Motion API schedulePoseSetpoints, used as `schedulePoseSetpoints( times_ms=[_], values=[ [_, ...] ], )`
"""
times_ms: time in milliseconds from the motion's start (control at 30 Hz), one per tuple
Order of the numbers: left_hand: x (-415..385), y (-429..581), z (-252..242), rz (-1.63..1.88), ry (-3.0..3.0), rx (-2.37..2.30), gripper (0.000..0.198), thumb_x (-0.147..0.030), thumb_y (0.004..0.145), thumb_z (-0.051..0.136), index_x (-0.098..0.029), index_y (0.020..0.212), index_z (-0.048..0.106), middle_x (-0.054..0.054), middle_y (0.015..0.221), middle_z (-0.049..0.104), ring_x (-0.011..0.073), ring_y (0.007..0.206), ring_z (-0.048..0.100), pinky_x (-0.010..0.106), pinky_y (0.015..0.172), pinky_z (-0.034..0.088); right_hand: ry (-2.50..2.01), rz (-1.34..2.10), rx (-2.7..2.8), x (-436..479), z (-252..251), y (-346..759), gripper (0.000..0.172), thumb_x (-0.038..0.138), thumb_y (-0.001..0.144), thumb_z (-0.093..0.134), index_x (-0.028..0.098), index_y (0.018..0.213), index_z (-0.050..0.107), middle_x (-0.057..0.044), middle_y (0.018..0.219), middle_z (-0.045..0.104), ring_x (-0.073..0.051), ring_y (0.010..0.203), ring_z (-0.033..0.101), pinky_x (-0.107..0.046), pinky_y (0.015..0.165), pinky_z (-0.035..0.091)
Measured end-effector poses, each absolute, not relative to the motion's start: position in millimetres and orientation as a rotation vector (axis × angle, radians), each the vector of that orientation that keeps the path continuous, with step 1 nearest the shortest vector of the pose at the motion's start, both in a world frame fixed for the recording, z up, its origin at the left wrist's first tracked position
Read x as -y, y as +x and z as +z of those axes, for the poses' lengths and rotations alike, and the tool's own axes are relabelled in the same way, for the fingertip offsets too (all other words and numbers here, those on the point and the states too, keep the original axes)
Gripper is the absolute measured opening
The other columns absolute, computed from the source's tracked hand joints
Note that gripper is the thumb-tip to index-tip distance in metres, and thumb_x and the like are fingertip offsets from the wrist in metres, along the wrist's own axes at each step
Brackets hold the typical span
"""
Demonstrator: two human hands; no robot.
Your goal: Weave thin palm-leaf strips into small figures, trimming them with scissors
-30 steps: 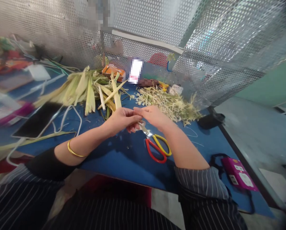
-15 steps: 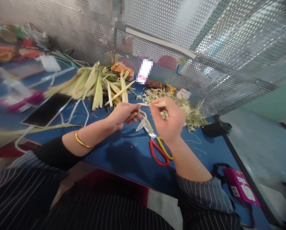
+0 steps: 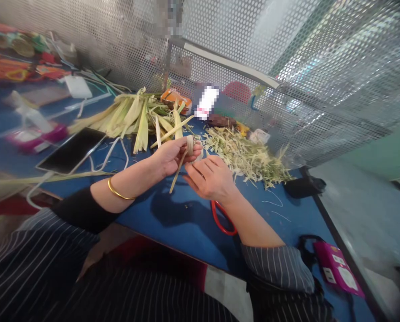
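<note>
Hands: left hand (image 3: 171, 157) pinches narrow stiff leaf strip (image 3: 178, 166); right hand (image 3: 210, 179) touching.

The scissors (image 3: 222, 222) lie mostly under the right hand (image 3: 210, 179) and its wrist, so only a red handle loop shows and the blades are hidden. Where the left hand (image 3: 173, 156) pinches the pale leaf strip (image 3: 178, 167), its fingers cover the strip's top end, and I can't make out how that end is folded. Along the far left edge of the blue table (image 3: 179, 223) the colourful clutter (image 3: 18, 49) and a pink packet (image 3: 35, 138) are smeared past naming. A label (image 3: 207, 102) by the mesh screen (image 3: 220, 44) is pixelated.
</note>
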State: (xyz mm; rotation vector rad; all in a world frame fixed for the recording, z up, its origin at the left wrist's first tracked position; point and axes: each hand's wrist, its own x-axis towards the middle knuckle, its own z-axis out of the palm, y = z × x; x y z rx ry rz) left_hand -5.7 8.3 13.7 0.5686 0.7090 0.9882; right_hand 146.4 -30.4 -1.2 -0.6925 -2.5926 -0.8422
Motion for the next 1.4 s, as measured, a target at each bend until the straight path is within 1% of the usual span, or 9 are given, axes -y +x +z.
schedulePoseSetpoints(
  times_ms=[133,267,367,467,600,700,833,1067,1400],
  values=[
    [-8,-1,4,0.992,0.623,-0.688,0.011,-0.019,0.074,0.058,-0.013,0.068,0.064,0.004,0.063,0.066,0.0104,0.055,0.060,0.020,0.054,0.050,-0.702,-0.839,2.583,31,-7,138,0.028,0.015,0.090,0.038,0.023,0.109,0.057,-0.004,0.090,0.060,-0.017,0.084,0.050,-0.037,0.091,0.035],
    [-6,4,-3,1.034,0.687,-0.714,0.012,-0.023,0.073,0.060,-0.013,0.070,0.066,0.005,0.067,0.067,0.0112,0.059,0.061,0.020,0.056,0.049,-0.666,-0.732,2.508,35,-10,135,0.023,0.013,0.088,0.043,0.023,0.101,0.059,-0.004,0.090,0.061,-0.016,0.085,0.053,-0.036,0.092,0.036],
    [-5,4,-4,1.105,0.771,-0.731,0.013,-0.024,0.074,0.060,-0.013,0.071,0.066,0.006,0.067,0.067,0.0102,0.057,0.061,0.019,0.055,0.049,-0.829,-0.468,2.188,39,-4,138,0.015,0.018,0.087,0.048,0.024,0.096,0.058,-0.004,0.095,0.063,-0.017,0.093,0.055,-0.037,0.091,0.038],
    [-3,3,-2,1.113,0.856,-0.755,0.018,-0.029,0.076,0.059,-0.013,0.075,0.066,0.006,0.065,0.067,0.0106,0.054,0.060,0.020,0.055,0.050,-1.101,-0.030,1.784,36,3,140,0.012,0.027,0.088,0.047,0.022,0.091,0.057,-0.006,0.094,0.063,-0.017,0.091,0.058,-0.035,0.083,0.044],
    [1,3,0,1.081,0.913,-0.722,0.019,-0.030,0.078,0.058,-0.012,0.073,0.064,0.006,0.061,0.066,0.0109,0.052,0.060,0.022,0.056,0.051,-1.250,0.484,1.491,24,1,142,0.020,0.037,0.085,0.049,0.019,0.084,0.056,-0.002,0.075,0.062,-0.013,0.068,0.058,-0.028,0.065,0.047],
    [2,4,0,1.102,0.931,-0.717,0.017,-0.028,0.078,0.057,-0.013,0.069,0.060,0.005,0.059,0.064,0.0102,0.051,0.059,0.022,0.056,0.050,-1.265,0.693,1.418,20,-3,141,0.022,0.040,0.083,0.050,0.018,0.078,0.055,0.001,0.064,0.058,-0.011,0.055,0.055,-0.025,0.054,0.044],
    [3,6,0,1.136,0.998,-0.726,0.013,-0.024,0.076,0.055,-0.014,0.069,0.058,0.003,0.061,0.063,0.0106,0.054,0.060,0.024,0.059,0.051,-1.320,0.748,1.389,19,-3,140,0.024,0.041,0.083,0.049,0.019,0.073,0.053,0.003,0.053,0.054,-0.010,0.046,0.051,-0.024,0.049,0.042],
    [7,4,5,1.167,1.120,-0.691,0.010,-0.018,0.070,0.051,-0.014,0.073,0.060,0.004,0.071,0.064,0.0134,0.065,0.063,0.027,0.066,0.052,-1.332,0.760,1.316,14,-7,143,0.024,0.043,0.081,0.051,0.020,0.074,0.053,0.003,0.051,0.053,-0.010,0.042,0.050,-0.024,0.044,0.041],
    [3,6,-3,1.238,1.155,-0.843,0.019,-0.026,0.066,0.073,-0.013,0.076,0.063,0.002,0.071,0.064,0.0091,0.058,0.060,0.021,0.055,0.047,-1.357,0.924,1.234,16,-2,142,0.030,0.046,0.076,0.057,0.018,0.066,0.052,0.001,0.053,0.057,-0.009,0.038,0.049,-0.023,0.039,0.040]
  ],
)
